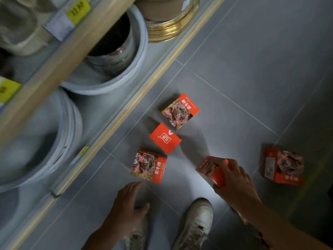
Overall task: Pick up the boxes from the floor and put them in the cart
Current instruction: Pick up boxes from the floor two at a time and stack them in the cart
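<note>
On the grey floor (234,78), one box (212,170) is held by the right hand (234,179); the left hand (126,202), relaxed and empty, is best aimed at the nearest box (149,166).

I see a grey tiled floor (252,60) with thin pale grout lines, dim except for a brighter patch low in the middle. On my left runs a shelf unit (115,112) with a pale wooden edge. Its bottom level holds large white basins (111,82), one with a dark metal pot inside, and a stack of gold-rimmed trays (171,31). Yellow price tags (77,8) sit on the upper shelf rail, too blurred to read.
</note>
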A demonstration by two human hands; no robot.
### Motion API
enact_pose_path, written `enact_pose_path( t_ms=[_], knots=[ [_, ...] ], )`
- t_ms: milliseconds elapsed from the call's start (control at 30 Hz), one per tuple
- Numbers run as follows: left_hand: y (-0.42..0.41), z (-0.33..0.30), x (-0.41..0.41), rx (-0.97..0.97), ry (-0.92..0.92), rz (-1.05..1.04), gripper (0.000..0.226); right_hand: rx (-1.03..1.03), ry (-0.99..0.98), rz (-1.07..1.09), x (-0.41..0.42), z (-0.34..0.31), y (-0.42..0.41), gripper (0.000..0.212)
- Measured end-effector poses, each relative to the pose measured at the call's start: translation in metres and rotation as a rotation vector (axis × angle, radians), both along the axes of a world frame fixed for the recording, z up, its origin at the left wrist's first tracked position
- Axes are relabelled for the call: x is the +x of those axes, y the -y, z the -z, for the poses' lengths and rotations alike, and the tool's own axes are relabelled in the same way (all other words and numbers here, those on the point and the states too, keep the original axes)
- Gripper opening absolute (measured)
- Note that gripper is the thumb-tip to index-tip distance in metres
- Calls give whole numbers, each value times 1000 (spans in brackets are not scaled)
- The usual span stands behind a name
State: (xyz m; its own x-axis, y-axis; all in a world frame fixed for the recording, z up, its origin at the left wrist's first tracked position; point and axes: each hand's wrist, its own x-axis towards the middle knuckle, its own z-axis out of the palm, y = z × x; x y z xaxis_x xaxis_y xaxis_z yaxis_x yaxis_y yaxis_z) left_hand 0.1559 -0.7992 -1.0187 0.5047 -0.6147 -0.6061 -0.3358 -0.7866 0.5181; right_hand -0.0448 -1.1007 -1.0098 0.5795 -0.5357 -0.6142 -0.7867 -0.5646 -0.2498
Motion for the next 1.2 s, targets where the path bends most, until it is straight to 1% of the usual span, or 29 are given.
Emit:
enact_pose_path(
  t_ms=[100,200,267,333,367,400,467,533,600,667,700,733,800,833,867,933,967,1000,1133,1200],
  knots=[
    [14,-5,5,113,-120,-154,95,16,23,13,3,-21,-10,91],
    [16,12,10,156,-213,-310,96,46,38,10,7,-31,-16,91],
    [15,34,13,163,-188,-389,102,71,42,-1,11,-30,-18,90],
    [25,53,10,166,-108,-448,113,64,39,-32,14,-23,-20,90],
    [33,62,5,179,-89,-513,119,54,50,-36,14,-16,-21,90],
    [42,69,-2,203,-104,-619,124,45,65,-31,14,-9,-22,89],
    [60,90,-21,254,-185,-901,135,58,69,-7,12,7,-24,88],
    [75,107,-37,281,-278,-1166,137,75,85,12,8,21,-24,90],
    [79,128,-47,208,-328,-1376,138,81,114,35,5,31,-22,90],
    [74,148,-47,106,-317,-1481,149,92,108,50,3,38,-18,88],
    [69,154,-44,56,-307,-1497,149,90,103,57,1,41,-16,87],
    [62,161,-39,9,-303,-1504,140,85,105,68,-2,43,-15,87],
    [49,172,-29,-51,-281,-1479,113,83,116,96,-6,47,-13,89],
    [41,178,-23,-60,-276,-1466,105,92,115,107,-8,49,-13,89],
    [35,184,-18,-53,-276,-1449,102,103,113,113,-9,52,-14,90],
    [24,204,-14,-2,-202,-1368,99,107,130,110,-10,58,-13,89],
    [17,224,-16,-10,-171,-1332,96,110,149,111,-9,59,-13,88],
    [19,229,-18,-28,-157,-1321,93,117,171,117,-7,61,-13,88],
    [47,178,-25,-199,-159,-1303,69,160,209,132,-4,62,-20,89],
    [53,171,-34,-262,-136,-1277,66,157,237,134,-3,58,-27,90]
  ],
)
